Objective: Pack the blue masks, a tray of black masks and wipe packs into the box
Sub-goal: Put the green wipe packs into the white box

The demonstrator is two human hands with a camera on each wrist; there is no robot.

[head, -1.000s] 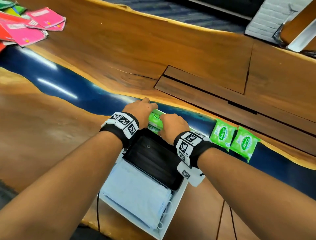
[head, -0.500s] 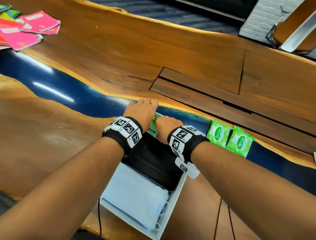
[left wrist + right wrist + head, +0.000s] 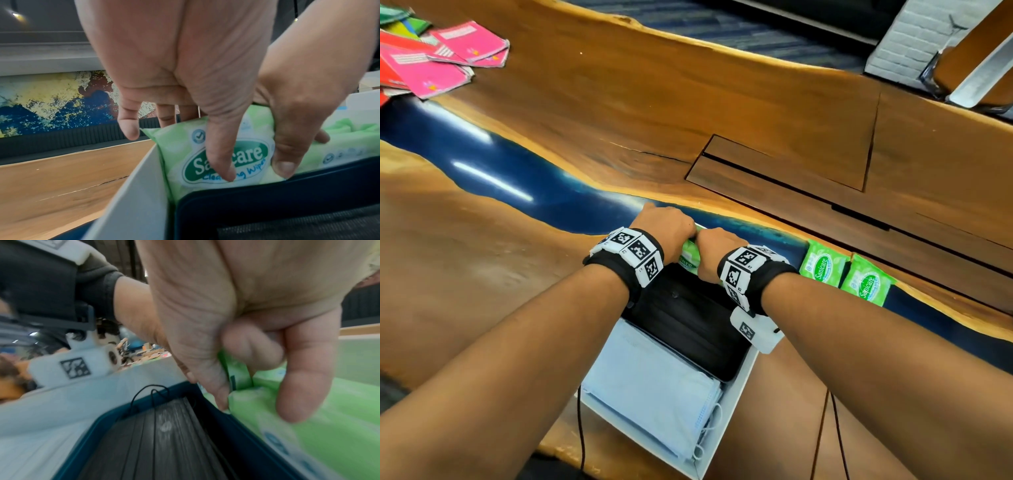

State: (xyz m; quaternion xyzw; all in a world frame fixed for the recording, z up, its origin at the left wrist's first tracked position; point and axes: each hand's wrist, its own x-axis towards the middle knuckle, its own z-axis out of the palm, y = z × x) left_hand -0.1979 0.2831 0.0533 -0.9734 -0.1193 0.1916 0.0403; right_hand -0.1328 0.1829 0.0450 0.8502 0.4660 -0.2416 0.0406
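Note:
A white box [image 3: 740,390] lies on the table in front of me. Blue masks [image 3: 650,387] fill its near end, and a dark tray of black masks [image 3: 688,318] sits in the middle. A green wipe pack [image 3: 689,257] stands at the far end between tray and box wall. My left hand [image 3: 671,224] pinches the wipe pack [image 3: 218,155], thumb in front and fingers behind it. My right hand [image 3: 711,245] touches the left one and grips the green wipe packs [image 3: 329,434] beside the tray rim [image 3: 236,426]. Two more wipe packs [image 3: 822,265] [image 3: 866,285] lie on the table to the right.
The table is wood with a blue resin strip [image 3: 517,171]. Pink and red booklets [image 3: 431,65] lie at the far left. A recessed wooden hatch [image 3: 784,164] sits beyond the box. A thin black cable [image 3: 580,428] runs by the box's near left corner.
Both hands have drawn together until they touch over the far end of the box. Less of the green wipe pack shows between them than before.

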